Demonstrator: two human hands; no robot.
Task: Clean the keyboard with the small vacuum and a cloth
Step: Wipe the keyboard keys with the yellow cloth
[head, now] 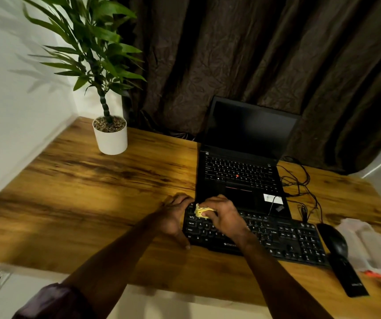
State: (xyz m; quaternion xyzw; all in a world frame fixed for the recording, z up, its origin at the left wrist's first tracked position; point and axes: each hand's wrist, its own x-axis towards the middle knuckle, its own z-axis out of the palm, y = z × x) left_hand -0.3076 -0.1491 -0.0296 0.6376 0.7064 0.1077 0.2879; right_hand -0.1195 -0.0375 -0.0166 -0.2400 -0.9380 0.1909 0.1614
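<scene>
A black external keyboard [283, 238] lies on the wooden desk in front of an open laptop. My right hand [224, 217] presses a small yellow cloth [199, 210] onto the keyboard's upper left keys. My left hand [175, 217] grips the keyboard's left end, fingers on its far corner and thumb at the near edge. A black stick-shaped device [348, 275], possibly the small vacuum, lies at the keyboard's right end.
The black laptop [240, 178] stands open behind the keyboard, cables [299, 183] trailing to its right. A black mouse [333, 238] and a clear plastic package [373, 247] lie at the right. A potted plant [110, 137] stands at the back left. Dark curtains hang behind the desk [81, 192].
</scene>
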